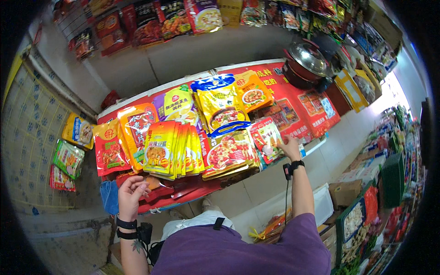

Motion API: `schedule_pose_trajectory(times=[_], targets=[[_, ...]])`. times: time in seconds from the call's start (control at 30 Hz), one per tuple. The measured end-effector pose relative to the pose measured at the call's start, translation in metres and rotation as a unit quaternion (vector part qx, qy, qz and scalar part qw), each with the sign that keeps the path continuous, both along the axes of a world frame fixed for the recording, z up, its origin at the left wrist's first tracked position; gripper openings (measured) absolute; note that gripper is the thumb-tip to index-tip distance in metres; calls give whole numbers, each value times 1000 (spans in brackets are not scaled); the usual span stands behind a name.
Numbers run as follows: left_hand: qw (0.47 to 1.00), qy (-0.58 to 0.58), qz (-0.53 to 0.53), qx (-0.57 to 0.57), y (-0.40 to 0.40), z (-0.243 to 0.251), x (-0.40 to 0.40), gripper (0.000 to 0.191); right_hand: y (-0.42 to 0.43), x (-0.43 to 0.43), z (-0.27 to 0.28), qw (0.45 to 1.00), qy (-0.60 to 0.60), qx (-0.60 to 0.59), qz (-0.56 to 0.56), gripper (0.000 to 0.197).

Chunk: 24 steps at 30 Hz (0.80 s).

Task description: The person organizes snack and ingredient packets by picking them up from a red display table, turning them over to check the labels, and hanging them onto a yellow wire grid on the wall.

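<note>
My right hand [290, 147] is at the right edge of a red, white and green seasoning packet [266, 139]; whether its fingers grip the packet I cannot tell. My left hand [132, 192] is raised with bent fingers near the table's front edge, below a fanned stack of yellow-orange sachets [172, 149]. Left of the sachets lie an orange pouch [135, 127] and a red pouch [110, 147]. A purple-green packet [177, 105], a blue-yellow bag [221, 105] and an orange packet [253, 90] lie farther back. Gold-edged red packets [228, 154] overlap in front of the blue-yellow bag.
A red-covered table [309, 120] holds the packets, with a lidded pot [306, 63] at its back right. More packets [74, 158] lie on a patterned surface at the left. Hanging packets [175, 20] line the wall. A blue cloth-like item [110, 197] hangs at the front-left corner.
</note>
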State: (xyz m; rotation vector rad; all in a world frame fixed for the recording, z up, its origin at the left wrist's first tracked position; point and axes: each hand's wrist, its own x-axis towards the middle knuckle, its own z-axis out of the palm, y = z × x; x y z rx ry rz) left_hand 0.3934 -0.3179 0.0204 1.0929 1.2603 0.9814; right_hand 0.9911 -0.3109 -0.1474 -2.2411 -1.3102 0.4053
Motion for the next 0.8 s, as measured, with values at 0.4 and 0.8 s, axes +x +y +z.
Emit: schedule_pose_trajectory(times=[0.4, 0.8], targets=[[959, 24, 259, 108, 0, 9, -133, 15, 45, -215, 150, 947, 4, 237, 215, 20], [870, 50, 484, 76, -30, -52, -389, 29, 8, -495, 168, 833, 88, 100, 538, 24]])
